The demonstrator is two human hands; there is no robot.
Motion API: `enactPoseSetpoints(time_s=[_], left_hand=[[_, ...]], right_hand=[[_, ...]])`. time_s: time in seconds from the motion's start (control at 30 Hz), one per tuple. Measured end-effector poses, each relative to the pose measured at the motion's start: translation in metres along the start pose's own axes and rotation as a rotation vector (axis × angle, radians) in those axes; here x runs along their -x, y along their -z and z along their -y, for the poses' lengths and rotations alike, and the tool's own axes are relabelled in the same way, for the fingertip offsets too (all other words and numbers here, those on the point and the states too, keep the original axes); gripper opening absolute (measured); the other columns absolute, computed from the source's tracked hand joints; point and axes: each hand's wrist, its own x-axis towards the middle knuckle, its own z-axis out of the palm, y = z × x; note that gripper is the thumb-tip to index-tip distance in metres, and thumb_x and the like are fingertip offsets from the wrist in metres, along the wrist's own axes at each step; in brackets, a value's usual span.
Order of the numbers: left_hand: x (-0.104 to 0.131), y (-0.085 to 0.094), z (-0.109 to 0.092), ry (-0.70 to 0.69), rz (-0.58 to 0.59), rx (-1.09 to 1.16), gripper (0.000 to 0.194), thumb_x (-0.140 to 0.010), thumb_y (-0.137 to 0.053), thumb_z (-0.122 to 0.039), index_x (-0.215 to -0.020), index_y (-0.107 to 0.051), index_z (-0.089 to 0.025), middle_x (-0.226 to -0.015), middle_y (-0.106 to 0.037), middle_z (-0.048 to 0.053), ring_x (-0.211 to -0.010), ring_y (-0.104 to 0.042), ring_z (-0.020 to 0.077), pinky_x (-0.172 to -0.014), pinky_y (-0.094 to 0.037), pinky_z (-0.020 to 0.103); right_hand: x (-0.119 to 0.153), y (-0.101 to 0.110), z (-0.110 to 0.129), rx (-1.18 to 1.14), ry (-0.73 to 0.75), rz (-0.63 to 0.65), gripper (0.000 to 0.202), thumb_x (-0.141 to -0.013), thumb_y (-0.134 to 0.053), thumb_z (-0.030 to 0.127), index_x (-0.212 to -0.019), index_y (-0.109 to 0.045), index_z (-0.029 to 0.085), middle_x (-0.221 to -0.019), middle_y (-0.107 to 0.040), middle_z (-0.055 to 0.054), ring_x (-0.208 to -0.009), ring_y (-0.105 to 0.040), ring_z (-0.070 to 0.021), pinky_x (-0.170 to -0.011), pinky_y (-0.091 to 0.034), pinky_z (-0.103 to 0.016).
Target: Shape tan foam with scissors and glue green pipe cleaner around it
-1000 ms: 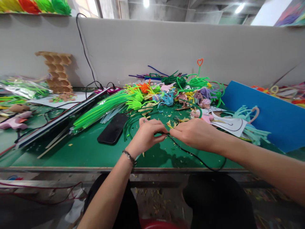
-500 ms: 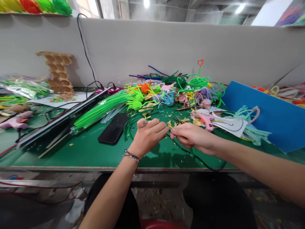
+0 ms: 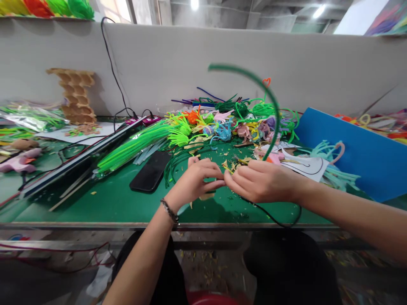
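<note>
A dark green pipe cleaner [image 3: 276, 110] rises in a wide curve out of my right hand [image 3: 259, 180], whose fingers are closed round it. Thumb and fingers of my left hand [image 3: 203, 176] are pinched together, their tips meeting those of the right hand. Whatever lies between the left fingertips is hidden. Just below the left hand a small tan piece [image 3: 207, 196] shows. More dark green pipe cleaners [image 3: 173, 167] lie curved on the table behind my left hand. A pink glue gun [image 3: 277, 157] is partly covered by my right hand.
On the green table [image 3: 114, 207] are a black phone [image 3: 151, 171], a bundle of bright green pipe cleaners [image 3: 133, 146] and a heap of coloured pipe-cleaner pieces [image 3: 222, 129]. A blue board [image 3: 352, 152] leans at right. A black cable [image 3: 270, 217] runs near the front edge.
The dark green pipe cleaner now stands up in a curve from my right hand; before, it hung low below the hands. My right hand has turned and both hands stay close together.
</note>
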Motion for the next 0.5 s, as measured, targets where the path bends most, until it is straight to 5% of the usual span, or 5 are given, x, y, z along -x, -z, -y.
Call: enactPoseSetpoints(time_s=[0.2,0.5], left_hand=[[0.003,0.012,0.006,-0.057,0.207,0.514,0.051,-0.084,-0.038,-0.051,-0.059,-0.062,-0.014,-0.077,-0.06,0.007,-0.069,-0.054,0.0142,-0.068,-0.04,0.028],[0.001,0.002,0.008,-0.04,0.208,0.615,0.037,-0.077,-0.053,-0.048,-0.063,-0.062,-0.014,-0.067,-0.054,0.002,-0.064,-0.051,0.0117,-0.063,-0.041,0.024]], right_hand=[[-0.005,0.007,-0.003,0.019,0.078,-0.176,0.017,-0.084,-0.047,0.012,-0.087,-0.063,0.015,-0.06,-0.057,0.003,-0.054,-0.04,-0.0075,-0.049,-0.027,-0.025],[-0.004,0.007,-0.005,0.009,0.11,-0.125,0.023,-0.088,-0.04,0.016,-0.085,-0.063,0.017,-0.067,-0.059,0.003,-0.057,-0.04,-0.0081,-0.053,-0.028,-0.025]])
